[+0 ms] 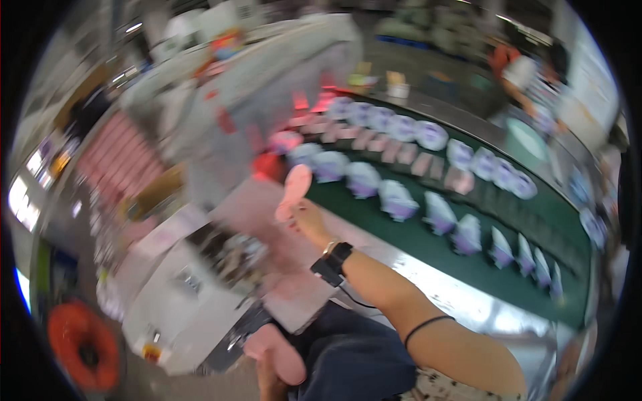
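Note:
My right hand (309,220), with a black strap and small box on its wrist, reaches forward to the near edge of the green conveyor. Its fingers are closed on the narrower end of a pink insole (295,185), which is held up with its wider end away from me. Low in the view, close to my lap, my left hand (267,377) grips another pink insole (277,351) by its edge. Part of that hand is cut off by the picture's lower rim.
Rows of purple-and-white shoe parts (363,179) and pink pieces (404,154) lie on the green conveyor (414,230). A white machine (184,311) stands left, an orange disc (83,344) beyond it. A pink-stained board (251,207) lies ahead. Another person (528,77) works across the conveyor.

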A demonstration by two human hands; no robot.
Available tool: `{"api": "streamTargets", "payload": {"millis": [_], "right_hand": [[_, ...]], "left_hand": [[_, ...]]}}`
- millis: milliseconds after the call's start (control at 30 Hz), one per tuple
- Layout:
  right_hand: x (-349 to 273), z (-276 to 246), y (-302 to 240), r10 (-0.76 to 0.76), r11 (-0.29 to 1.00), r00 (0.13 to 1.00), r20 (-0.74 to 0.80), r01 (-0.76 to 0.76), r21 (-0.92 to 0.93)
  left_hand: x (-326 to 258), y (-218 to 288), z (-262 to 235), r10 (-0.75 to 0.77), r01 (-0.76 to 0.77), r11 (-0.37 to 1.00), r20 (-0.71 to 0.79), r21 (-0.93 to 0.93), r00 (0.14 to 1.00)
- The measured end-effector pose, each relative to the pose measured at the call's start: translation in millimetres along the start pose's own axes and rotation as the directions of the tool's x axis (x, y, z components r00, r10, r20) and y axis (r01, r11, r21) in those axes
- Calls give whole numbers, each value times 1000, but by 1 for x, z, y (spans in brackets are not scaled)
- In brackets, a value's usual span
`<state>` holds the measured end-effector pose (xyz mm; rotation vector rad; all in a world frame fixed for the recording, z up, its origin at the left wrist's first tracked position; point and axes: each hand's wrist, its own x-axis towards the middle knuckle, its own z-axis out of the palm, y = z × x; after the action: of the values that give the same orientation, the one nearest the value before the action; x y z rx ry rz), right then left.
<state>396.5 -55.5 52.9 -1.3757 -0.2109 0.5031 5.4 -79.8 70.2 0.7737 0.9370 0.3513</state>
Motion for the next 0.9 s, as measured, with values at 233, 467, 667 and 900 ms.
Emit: {"api": "streamTargets", "payload": {"millis": [233,467,667,900], "right_hand": [[-8,-356,29,-338,906,784,-521,121,-406],[-85,-553,13,-595,592,408,-693,-361,-721],[-56,-568,24,-585,679,459,-669,-173,-713],[-66,-275,-13,-444,457,874,194,408,-791]], "left_hand": [[-51,39,89,-273,267,960,56,88,960],[-10,17,61,-326,315,933,43,172,944],[-25,18,93,-412,412,911,104,22,905],[-5,-1,62,-236,215,957,94,195,967]]}}
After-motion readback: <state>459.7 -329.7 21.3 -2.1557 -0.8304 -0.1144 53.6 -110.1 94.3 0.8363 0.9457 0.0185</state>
